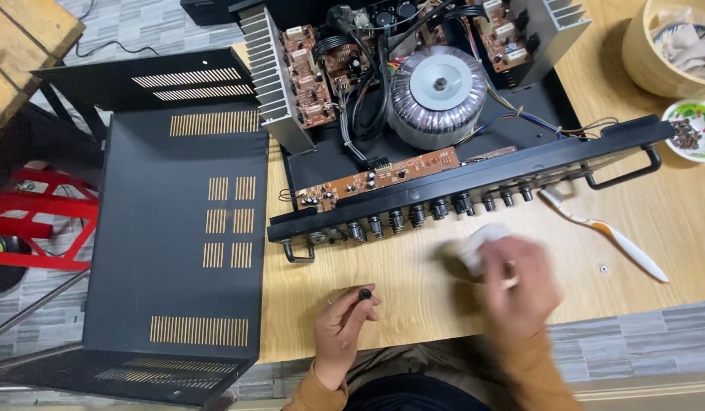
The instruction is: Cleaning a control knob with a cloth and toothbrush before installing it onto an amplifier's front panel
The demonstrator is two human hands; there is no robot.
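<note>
Knob (365, 294), small and black, is pinched in the left hand (345, 327) above the table (413, 304); the blurred right hand (516, 285) is closed on a white cloth (478, 242). A steady grip is advised while wiping.

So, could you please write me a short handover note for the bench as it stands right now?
Left hand pinches a small black knob above the table. Right hand, blurred, holds a white cloth near the amplifier front.
Done: cover off, lying to the left; most front shafts bare.
Left: other knobs not in view. Toothbrush lies to the right, a bowl beyond it.
</note>
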